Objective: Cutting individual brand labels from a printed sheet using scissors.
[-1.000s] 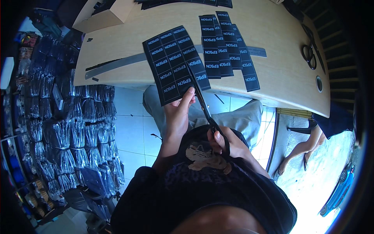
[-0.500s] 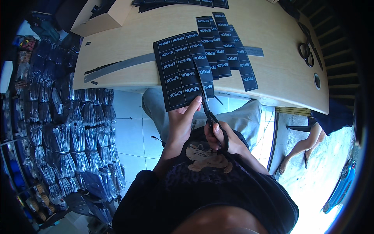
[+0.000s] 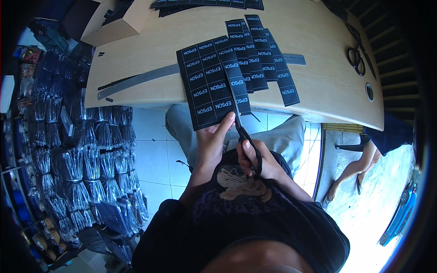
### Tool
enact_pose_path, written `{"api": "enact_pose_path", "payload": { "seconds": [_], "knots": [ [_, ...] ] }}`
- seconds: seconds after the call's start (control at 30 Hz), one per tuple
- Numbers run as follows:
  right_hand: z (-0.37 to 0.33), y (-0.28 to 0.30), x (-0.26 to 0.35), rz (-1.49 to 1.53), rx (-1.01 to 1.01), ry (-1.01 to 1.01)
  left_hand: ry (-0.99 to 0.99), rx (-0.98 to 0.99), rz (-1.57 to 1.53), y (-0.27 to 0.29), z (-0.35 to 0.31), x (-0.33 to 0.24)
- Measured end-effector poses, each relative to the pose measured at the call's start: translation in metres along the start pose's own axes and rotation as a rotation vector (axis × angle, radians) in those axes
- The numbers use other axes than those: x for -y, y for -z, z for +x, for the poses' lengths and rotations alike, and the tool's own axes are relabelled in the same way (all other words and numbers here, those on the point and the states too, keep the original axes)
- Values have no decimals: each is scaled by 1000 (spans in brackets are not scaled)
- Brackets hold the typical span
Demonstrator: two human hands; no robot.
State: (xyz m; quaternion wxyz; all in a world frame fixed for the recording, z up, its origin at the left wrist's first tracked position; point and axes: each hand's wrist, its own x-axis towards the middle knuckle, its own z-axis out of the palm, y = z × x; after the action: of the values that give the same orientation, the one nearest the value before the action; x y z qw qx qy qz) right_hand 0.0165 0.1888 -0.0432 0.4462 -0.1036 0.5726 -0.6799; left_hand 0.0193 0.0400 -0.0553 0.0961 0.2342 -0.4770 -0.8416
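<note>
My left hand (image 3: 213, 141) pinches the near edge of a black sheet of printed labels (image 3: 202, 84), thumb on top and fingers underneath. The sheet is tilted over the table's front edge. Black-handled scissors (image 3: 246, 139) are in my right hand (image 3: 261, 159), its fingers closed round the handles. Their blades lie along the sheet's right side, between the main part and a narrow label strip (image 3: 237, 84). The strip's far end lies close to several cut strips (image 3: 261, 52) on the table.
A metal ruler (image 3: 141, 79) lies across the wooden table (image 3: 182, 27), partly under the sheet and strips. Other scissors (image 3: 356, 61) rest at the right, near a round cable hole (image 3: 369, 92). Black sheets (image 3: 209, 4) and a cardboard box (image 3: 120, 29) stand farther back. Another person's legs (image 3: 353, 175) show at right.
The scissor handles have drawn closer together, and my right thumb has shifted slightly left and up. The narrow strip stands a little more apart from the sheet. My left hand keeps its hold.
</note>
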Motion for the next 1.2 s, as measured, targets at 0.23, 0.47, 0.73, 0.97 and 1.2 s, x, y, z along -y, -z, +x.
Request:
{"api": "enact_pose_path", "payload": {
  "seconds": [0.23,0.47,0.73,0.97,1.2],
  "knots": [
    [3,-7,0,37,-49,17,-34,41,-3,1,2,-1],
    [3,-10,-1,67,-74,26,-33,62,-1,0,1,-2],
    [3,-12,3,60,-83,23,-40,62,-17,1,1,-1],
    [2,-8,5,138,-46,-12,-43,44,-33,4,2,3],
    [0,-3,10,181,25,-62,-62,35,-24,5,-1,-2]
  ]
}}
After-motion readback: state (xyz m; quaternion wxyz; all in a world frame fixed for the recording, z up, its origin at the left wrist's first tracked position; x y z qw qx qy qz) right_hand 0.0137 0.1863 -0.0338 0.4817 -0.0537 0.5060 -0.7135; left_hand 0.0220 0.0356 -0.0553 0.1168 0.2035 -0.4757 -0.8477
